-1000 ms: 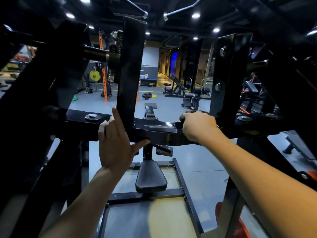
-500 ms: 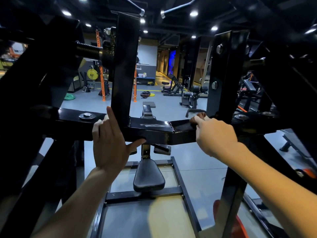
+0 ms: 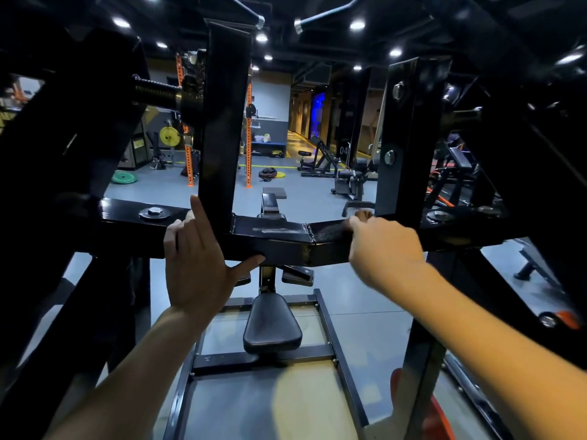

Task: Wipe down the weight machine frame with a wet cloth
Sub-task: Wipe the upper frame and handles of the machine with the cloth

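- The black crossbar (image 3: 279, 241) of the weight machine frame runs across the middle of the picture, between two black uprights.
- The left hand (image 3: 197, 265) holds the crossbar just left of the left upright (image 3: 222, 122): index finger raised straight along the upright's edge, the other fingers curled over the bar's top, thumb stretched right along its lower front edge.
- The right hand (image 3: 384, 249) rests on the bar's top just left of the right upright (image 3: 409, 138), fingers bent over the far edge (blurred; I cannot tell how tightly).
- A small brownish bit of cloth (image 3: 363, 215) shows past the right fingertips; most of it is hidden under the hand.
- Between the hands the bar's top lies bare, glossy, with a weld seam (image 3: 308, 233).
- Below, centre, a black seat pad (image 3: 271, 325) sits over the grey floor.
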{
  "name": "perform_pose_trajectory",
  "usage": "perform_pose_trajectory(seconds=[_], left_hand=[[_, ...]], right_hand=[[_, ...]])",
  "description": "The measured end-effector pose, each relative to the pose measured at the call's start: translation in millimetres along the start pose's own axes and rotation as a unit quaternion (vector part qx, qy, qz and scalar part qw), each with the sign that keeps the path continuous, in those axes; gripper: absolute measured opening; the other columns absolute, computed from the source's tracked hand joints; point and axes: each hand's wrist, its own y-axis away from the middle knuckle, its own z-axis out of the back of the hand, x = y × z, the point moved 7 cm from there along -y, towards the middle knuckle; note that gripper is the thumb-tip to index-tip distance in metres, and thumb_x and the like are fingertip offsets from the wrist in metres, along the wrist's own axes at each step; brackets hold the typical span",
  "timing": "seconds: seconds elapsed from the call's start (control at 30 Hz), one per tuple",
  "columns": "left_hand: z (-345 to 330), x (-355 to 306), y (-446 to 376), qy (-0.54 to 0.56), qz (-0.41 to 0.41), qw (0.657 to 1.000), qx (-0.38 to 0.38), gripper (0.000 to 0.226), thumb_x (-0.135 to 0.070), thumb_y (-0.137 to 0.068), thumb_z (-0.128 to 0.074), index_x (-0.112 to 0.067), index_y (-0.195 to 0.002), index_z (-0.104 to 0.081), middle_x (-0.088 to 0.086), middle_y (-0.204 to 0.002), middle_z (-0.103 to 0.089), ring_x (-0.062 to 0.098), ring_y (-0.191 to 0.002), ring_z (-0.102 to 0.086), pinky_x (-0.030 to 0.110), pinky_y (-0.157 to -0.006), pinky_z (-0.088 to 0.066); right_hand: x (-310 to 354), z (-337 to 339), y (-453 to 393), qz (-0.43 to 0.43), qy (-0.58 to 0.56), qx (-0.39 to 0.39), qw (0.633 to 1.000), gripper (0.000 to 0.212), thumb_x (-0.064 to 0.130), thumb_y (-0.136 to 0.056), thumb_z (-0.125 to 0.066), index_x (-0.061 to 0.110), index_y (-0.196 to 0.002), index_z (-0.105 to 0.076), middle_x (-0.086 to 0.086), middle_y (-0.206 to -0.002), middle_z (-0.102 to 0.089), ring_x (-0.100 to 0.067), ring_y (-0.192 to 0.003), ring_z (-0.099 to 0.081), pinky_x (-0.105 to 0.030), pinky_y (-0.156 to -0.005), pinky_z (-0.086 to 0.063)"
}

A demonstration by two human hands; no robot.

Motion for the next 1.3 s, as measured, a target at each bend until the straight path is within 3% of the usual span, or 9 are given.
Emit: perform_pose_trajectory(seconds=[0.17,0.3,0.43,0.63,0.7,0.87,1.07,1.2,1.3], left_hand=[[-0.8,0.3,-0.4,0.018,-0.003,1.000,0.003,0.133,-0.094,-0.080,-0.034,0.011,-0.158,-0.008,0.031,-0.138,-0.049,0.044,-0.125,-0.046,0.050,-0.113,-0.031],[-1.2,-0.1,-0.3,0.009,0.000,1.000,0.005,0.132,-0.093,-0.080,-0.032,0.012,-0.157,-0.008,0.031,-0.135,-0.050,0.044,-0.123,-0.046,0.050,-0.113,-0.030],[-3.4,-1.4,0.0,-0.002,0.004,1.000,0.018,0.134,-0.094,-0.080,-0.030,0.012,-0.157,-0.007,0.031,-0.135,-0.049,0.044,-0.122,-0.045,0.049,-0.112,-0.029],[-0.5,-1.5,0.8,-0.006,0.006,1.000,0.023,0.133,-0.095,-0.081,-0.025,0.013,-0.157,-0.009,0.031,-0.138,-0.048,0.043,-0.125,-0.044,0.050,-0.113,-0.030],[-1.0,-1.8,0.6,-0.006,0.006,1.000,0.022,0.133,-0.094,-0.081,-0.025,0.013,-0.157,-0.008,0.032,-0.139,-0.047,0.043,-0.124,-0.044,0.050,-0.112,-0.030],[-0.9,-2.6,1.2,-0.011,0.006,0.999,0.032,0.133,-0.094,-0.080,-0.025,0.013,-0.157,-0.006,0.031,-0.136,-0.048,0.044,-0.123,-0.044,0.050,-0.113,-0.030],[0.5,-1.6,-0.2,-0.012,0.007,0.999,0.039,0.133,-0.095,-0.080,-0.024,0.012,-0.157,-0.006,0.030,-0.137,-0.049,0.043,-0.124,-0.045,0.050,-0.113,-0.032],[-0.5,-2.1,0.7,-0.015,0.005,0.999,0.038,0.133,-0.095,-0.080,-0.022,0.013,-0.157,-0.005,0.029,-0.135,-0.050,0.042,-0.124,-0.044,0.050,-0.114,-0.032],[-1.4,-2.8,0.6,-0.014,0.004,0.999,0.049,0.133,-0.095,-0.081,-0.021,0.013,-0.157,-0.005,0.029,-0.135,-0.049,0.042,-0.124,-0.045,0.050,-0.114,-0.032]], right_hand=[[31.1,-9.5,-16.2,0.079,-0.097,-0.002,0.992,0.032,0.021,-0.102,-0.042,0.041,-0.124,-0.055,0.001,-0.105,-0.063,-0.025,-0.076,-0.057,-0.031,-0.055,-0.035],[-16.6,-7.7,-27.9,-0.011,-0.072,0.027,0.997,0.043,0.018,-0.101,-0.043,0.041,-0.135,-0.055,-0.002,-0.098,-0.060,-0.023,-0.068,-0.061,-0.034,-0.063,-0.051],[2.2,-21.8,-7.8,-0.021,-0.086,-0.004,0.996,0.038,0.017,-0.100,-0.044,0.029,-0.136,-0.050,-0.010,-0.120,-0.059,-0.032,-0.088,-0.060,-0.036,-0.065,-0.041],[20.9,-18.6,-16.3,0.050,-0.147,-0.004,0.988,0.025,0.021,-0.103,-0.041,0.040,-0.116,-0.053,0.001,-0.125,-0.061,-0.026,-0.085,-0.063,-0.031,-0.059,-0.042],[13.0,-9.5,6.5,0.090,-0.125,-0.021,0.988,0.032,0.027,-0.106,-0.041,0.041,-0.132,-0.052,0.007,-0.138,-0.060,-0.025,-0.096,-0.066,-0.033,-0.065,-0.050],[-20.5,-3.6,-18.3,-0.036,-0.102,0.021,0.994,0.047,0.016,-0.099,-0.044,0.042,-0.137,-0.057,0.000,-0.093,-0.057,-0.021,-0.069,-0.062,-0.031,-0.061,-0.052],[31.3,-4.5,7.2,0.086,-0.118,-0.010,0.989,0.042,0.024,-0.103,-0.044,0.042,-0.140,-0.051,0.003,-0.127,-0.064,-0.025,-0.087,-0.061,-0.034,-0.064,-0.047],[-18.4,-6.0,-10.8,-0.009,-0.085,0.010,0.996,0.044,0.020,-0.102,-0.042,0.044,-0.137,-0.054,0.004,-0.095,-0.061,-0.021,-0.073,-0.058,-0.032,-0.061,-0.049],[3.2,-8.4,-21.4,-0.009,-0.149,0.017,0.989,0.039,0.021,-0.103,-0.040,0.040,-0.131,-0.058,-0.001,-0.107,-0.066,-0.027,-0.076,-0.064,-0.038,-0.066,-0.058]])
